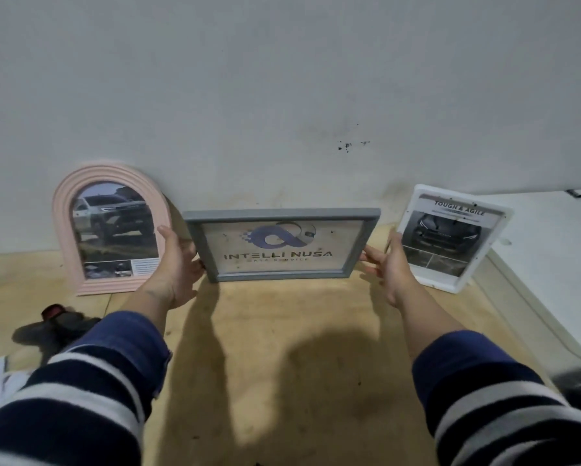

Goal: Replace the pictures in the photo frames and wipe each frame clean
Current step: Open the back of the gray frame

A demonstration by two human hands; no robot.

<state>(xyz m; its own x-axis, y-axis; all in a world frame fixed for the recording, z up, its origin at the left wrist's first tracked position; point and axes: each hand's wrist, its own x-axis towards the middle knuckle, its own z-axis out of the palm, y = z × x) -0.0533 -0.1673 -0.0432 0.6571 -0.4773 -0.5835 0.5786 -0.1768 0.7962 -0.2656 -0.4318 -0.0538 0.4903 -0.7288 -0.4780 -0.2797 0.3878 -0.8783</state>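
Both hands at the sides of the grey frame, which stands against the wall.

The grey frame (281,245) with the "INTELLI NUSA" picture leans on the wall (282,95) at the far edge of the wooden worktop (282,348), between the pink arched frame (110,227) on the left and the white frame (454,237) on the right. The left hand (176,267) touches its left edge, the right hand (388,264) its right edge, fingers straight and loose rather than curled round it. A dark object (55,326) lies near left.
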